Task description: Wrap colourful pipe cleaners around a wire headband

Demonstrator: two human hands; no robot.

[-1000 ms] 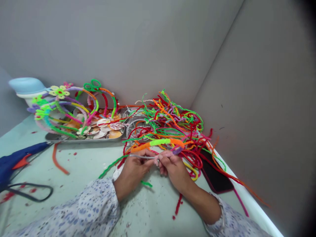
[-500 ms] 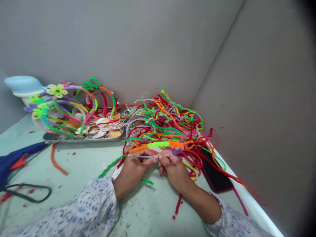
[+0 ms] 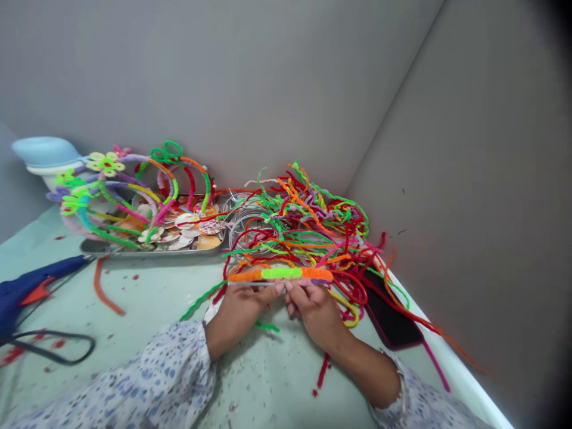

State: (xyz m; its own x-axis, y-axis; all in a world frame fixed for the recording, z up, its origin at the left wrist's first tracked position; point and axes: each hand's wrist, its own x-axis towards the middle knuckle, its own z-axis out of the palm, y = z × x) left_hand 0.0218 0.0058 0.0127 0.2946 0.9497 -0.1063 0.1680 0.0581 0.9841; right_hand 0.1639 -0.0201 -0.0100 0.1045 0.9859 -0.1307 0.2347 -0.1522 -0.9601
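Plain grey walls (image 3: 250,77) with a diagonal corner line (image 3: 397,99) behind a pale green tabletop (image 3: 277,387).

Striped band (image 3: 281,273) tips nearly edge-on

Its arch, a second ago rising beyond the left hand (image 3: 241,311) and right hand (image 3: 315,310), now looks almost straight, closer to them; the purple stretch (image 3: 320,281) by the right hand shows less.

My pale green table (image 3: 277,381) carries: metal tray (image 3: 152,254); blue glue gun (image 3: 36,280); orange strip (image 3: 103,289); tangled fuzzy stems (image 3: 308,208); dark phone (image 3: 393,325); wire coils (image 3: 233,233), probably, partly buried.
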